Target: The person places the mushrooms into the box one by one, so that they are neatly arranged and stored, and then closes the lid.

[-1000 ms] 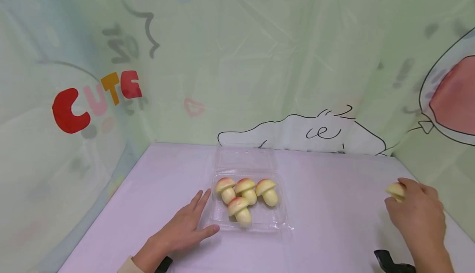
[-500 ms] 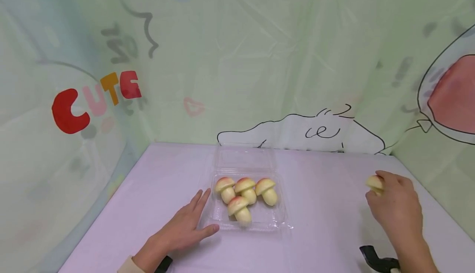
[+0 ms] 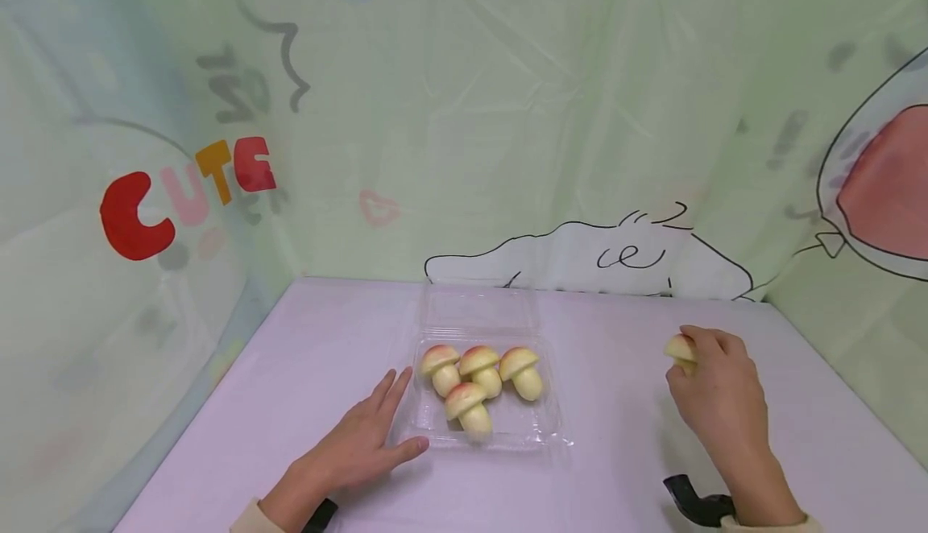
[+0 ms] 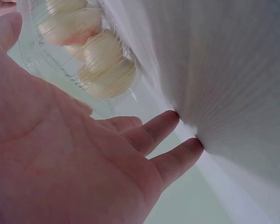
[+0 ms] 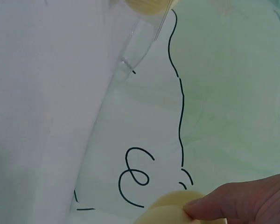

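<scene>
My right hand [image 3: 725, 392] pinches a mushroom [image 3: 680, 349] with a pale yellow, red-tinged cap, above the right side of the table. In the right wrist view the thumb presses on this mushroom [image 5: 170, 210]; much of it is cut off there. A clear plastic clamshell box [image 3: 518, 439] lies unfolded mid-table. Several similar mushrooms [image 3: 480, 370] lie in its base, three along the back and another in front. My left hand [image 3: 362, 444] rests at the box's left side, fingers spread and straight. Its fingertips [image 4: 193, 143] touch the white tabletop in the left wrist view.
The box's clear lid [image 3: 478, 307] leans back toward the rear edge of the table [image 3: 616, 468]. A pale green printed curtain [image 3: 507, 114] encloses the back and both sides. Black wrist-camera mounts [image 3: 696, 505] show below the hands.
My right hand has moved left across the table toward the box, carrying the mushroom. The left hand, the box and the mushrooms in it stay where they were.
</scene>
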`<state>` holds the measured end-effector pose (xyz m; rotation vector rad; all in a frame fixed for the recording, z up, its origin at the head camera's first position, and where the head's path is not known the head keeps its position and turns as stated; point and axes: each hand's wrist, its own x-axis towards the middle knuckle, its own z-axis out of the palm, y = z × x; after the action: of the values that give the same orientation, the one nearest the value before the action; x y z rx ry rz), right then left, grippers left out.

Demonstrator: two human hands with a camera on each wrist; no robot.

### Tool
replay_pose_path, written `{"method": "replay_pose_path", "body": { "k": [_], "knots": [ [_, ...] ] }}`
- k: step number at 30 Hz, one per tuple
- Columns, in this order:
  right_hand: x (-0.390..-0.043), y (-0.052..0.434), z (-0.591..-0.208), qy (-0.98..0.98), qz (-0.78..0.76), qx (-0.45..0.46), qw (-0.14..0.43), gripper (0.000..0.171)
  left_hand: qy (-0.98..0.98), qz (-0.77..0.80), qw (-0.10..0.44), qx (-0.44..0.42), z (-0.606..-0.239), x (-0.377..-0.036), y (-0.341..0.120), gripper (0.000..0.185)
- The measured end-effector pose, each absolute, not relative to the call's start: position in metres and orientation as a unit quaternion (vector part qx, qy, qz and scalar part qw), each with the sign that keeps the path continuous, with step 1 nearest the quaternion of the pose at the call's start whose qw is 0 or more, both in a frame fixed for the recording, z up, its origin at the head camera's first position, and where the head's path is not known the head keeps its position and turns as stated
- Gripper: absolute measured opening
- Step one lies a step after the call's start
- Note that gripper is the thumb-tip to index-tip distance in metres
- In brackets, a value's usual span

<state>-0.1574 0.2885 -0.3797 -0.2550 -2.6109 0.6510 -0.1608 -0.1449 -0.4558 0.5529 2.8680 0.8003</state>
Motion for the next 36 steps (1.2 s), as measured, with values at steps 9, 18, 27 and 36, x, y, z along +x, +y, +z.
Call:
{"method": "replay_pose_path", "body": {
  "k": [9,18,27,36],
  "knots": [
    [-0.162,0.264,-0.379,-0.939,0.243,-0.051,0.236,0.049,0.944,0.267,0.053,0.184,-0.456,-0.16,-0.145,0.097],
    [-0.161,0.242,-0.379,-0.936,0.25,-0.023,0.246,0.048,0.943,0.268,0.052,0.192,-0.457,-0.158,-0.144,0.096],
    [-0.164,0.216,-0.375,-0.929,0.258,0.015,0.265,0.047,0.945,0.263,0.046,0.19,-0.455,-0.16,-0.145,0.097],
    [-0.165,0.201,-0.378,-0.928,0.271,0.072,0.244,0.047,0.945,0.264,0.049,0.185,-0.455,-0.159,-0.145,0.097]
  ]
}}
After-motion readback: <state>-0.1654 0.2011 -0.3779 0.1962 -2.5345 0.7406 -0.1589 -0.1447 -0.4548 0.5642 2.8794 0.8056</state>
